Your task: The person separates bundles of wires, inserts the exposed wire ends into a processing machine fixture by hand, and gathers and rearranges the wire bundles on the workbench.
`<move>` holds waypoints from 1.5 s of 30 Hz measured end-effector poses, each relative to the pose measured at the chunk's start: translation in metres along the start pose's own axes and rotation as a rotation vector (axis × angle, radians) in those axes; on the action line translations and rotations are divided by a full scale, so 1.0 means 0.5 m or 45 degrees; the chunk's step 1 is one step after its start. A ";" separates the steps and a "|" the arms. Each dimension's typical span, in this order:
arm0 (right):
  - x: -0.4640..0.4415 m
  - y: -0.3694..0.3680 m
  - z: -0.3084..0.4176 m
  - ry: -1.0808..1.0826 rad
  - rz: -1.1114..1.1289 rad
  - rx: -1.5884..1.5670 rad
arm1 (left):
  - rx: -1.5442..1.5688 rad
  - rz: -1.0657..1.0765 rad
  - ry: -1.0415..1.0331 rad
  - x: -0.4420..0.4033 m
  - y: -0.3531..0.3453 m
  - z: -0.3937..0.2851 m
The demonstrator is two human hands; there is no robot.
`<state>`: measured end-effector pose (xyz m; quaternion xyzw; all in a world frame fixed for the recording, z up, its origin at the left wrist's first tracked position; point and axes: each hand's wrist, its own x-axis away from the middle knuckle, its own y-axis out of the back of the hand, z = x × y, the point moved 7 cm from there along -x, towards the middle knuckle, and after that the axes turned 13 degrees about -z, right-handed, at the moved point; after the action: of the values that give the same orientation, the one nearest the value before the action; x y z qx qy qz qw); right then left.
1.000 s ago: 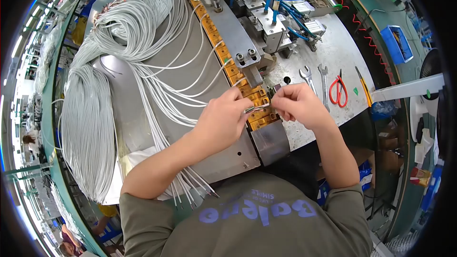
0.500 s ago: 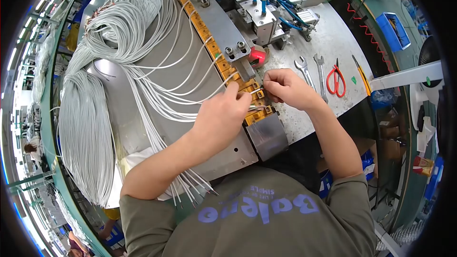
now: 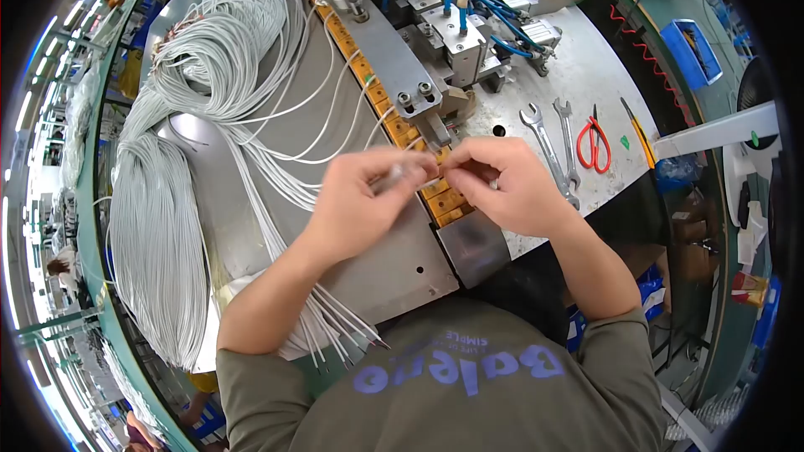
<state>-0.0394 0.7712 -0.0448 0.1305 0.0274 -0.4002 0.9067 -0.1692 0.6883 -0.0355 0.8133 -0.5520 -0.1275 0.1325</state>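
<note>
Over the lower end of the yellow fixture strip (image 3: 447, 203), my left hand (image 3: 360, 197) is closed in a pinch, partly blurred, with a whitish cable piece between its fingers. My right hand (image 3: 507, 188) is pinched too, its fingertips almost touching those of my left hand; what it holds is too small to make out. White cables (image 3: 293, 159) run from the left into the strip. A metal clamp bar (image 3: 385, 50) lies along the strip above my hands, and a metal block (image 3: 473, 247) sits at its near end.
A large bundle of cables (image 3: 159, 243) covers the left side. Wrenches (image 3: 544, 146), red-handled scissors (image 3: 594, 146) and a yellow-handled tool (image 3: 641, 136) lie to the right. Pneumatic parts (image 3: 461, 42) with blue tubes stand behind. A blue bin (image 3: 691, 54) is at the far right.
My left hand has moved slightly left and turned, and my right hand has come lower and closer to it. The red object beside the clamp no longer shows.
</note>
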 end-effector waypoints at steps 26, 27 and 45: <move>0.022 0.000 0.005 -0.251 0.106 -0.070 | -0.245 0.099 -0.316 0.024 -0.035 -0.021; 0.021 -0.003 -0.002 -0.327 0.099 -0.131 | -0.248 0.076 -0.359 0.025 -0.035 -0.026; 0.017 -0.011 -0.018 -0.502 0.244 -0.403 | 0.116 0.140 0.000 0.024 -0.033 -0.005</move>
<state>-0.0370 0.7639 -0.0561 -0.0912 -0.1000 -0.3210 0.9374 -0.1499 0.6831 -0.0397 0.7870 -0.6011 -0.0948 0.1019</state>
